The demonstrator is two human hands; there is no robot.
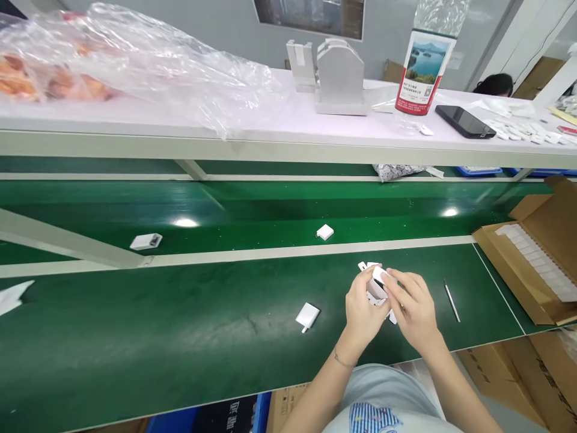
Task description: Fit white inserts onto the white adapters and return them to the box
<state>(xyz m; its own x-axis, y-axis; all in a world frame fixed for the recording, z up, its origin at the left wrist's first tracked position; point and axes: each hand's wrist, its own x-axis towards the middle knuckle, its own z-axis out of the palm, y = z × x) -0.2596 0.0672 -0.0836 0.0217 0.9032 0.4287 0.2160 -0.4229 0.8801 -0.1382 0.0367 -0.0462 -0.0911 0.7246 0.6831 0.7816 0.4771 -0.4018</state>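
Both hands meet over the green work surface, right of centre. My left hand is wrapped round a small white case with a dark opening at its top. Fingers of my right hand pinch a white piece at that opening; whether it is joined to the case is hard to tell. Several other white pieces lie beneath and behind the hands, partly hidden. To the left, a flat white square piece with a small tab rests on the green surface.
A thin pen-like tool lies right of the hands, before an open cardboard box of white items. Farther back, a white block and another sit on the green belt. The raised shelf holds a phone.
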